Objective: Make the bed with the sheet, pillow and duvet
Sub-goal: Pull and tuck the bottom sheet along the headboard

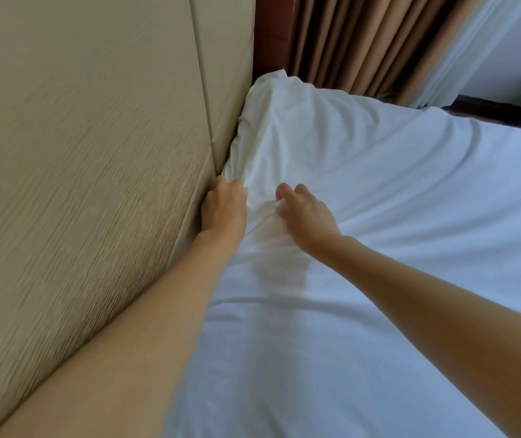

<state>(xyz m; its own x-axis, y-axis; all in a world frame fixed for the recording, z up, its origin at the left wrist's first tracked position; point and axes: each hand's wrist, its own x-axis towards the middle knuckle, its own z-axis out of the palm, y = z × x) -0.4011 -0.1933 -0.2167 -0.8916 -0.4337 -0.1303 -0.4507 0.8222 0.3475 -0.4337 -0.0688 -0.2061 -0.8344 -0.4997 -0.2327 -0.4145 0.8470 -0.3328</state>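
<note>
**Sheet on the bed, edge not yet tucked in**

The left hand (223, 207) is pressed down by the headboard (88, 147), right where the bed meets it. Its fingers are curled into the white sheet (363, 216), and a bunch of cloth is pinched there. The fingertips are hidden in the folds, so how tight the hold is cannot be told.

The right hand (305, 213) is laid on the sheet just beside the left one. Its fingers are bent and a small ridge of cloth is gathered under them. It looks like a light pinch more than a flat press.

The sheet is spread over the whole bed. It is smooth near the bottom of the view. Near the hands it is wrinkled. At the far corner a lump of loose cloth (272, 90) is still pushed up against the headboard.

So the first part seems to be well begun: the sheet is laid out. The top edge is probably being tucked in, and the far corner is likely left to be done.

No pillow and no duvet can be seen. Those steps seem to be still ahead.

Brown curtains (363, 39) are hung behind the bed.
</note>
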